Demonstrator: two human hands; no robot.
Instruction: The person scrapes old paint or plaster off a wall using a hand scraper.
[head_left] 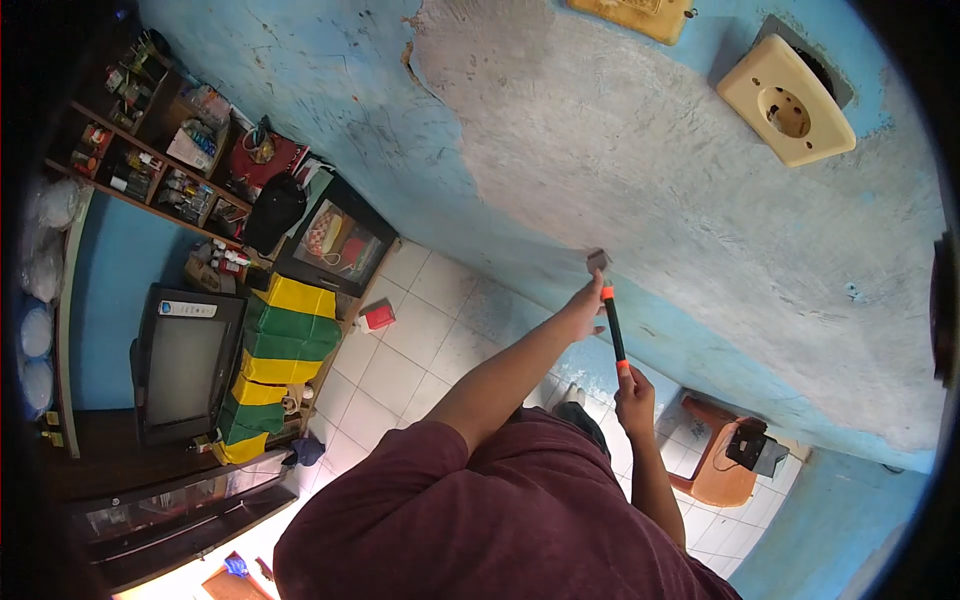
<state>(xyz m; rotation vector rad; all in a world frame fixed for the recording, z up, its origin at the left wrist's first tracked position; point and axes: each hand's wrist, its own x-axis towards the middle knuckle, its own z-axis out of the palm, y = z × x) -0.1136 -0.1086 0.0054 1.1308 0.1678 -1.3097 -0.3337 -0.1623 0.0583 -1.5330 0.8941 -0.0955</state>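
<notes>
A scraper (pixel 613 325) with a black handle and orange bands touches the patchy wall (pixel 560 150) with its small grey blade. My right hand (pixel 635 397) is closed around the lower end of the handle. Up beside the neck of the scraper is my left hand (pixel 583 312), one finger stretched out to the blade and another finger apart from it. Its remaining fingers are partly hidden. Around the blade, bare grey plaster meets light blue paint.
A loose cream socket (pixel 786 101) hangs at the upper right. At the left stand shelves (pixel 130 165), a television (pixel 190 365) and a yellow and green cloth (pixel 288 335). An orange-brown chair (pixel 725 470) carrying a black device stands on white floor tiles (pixel 395 365).
</notes>
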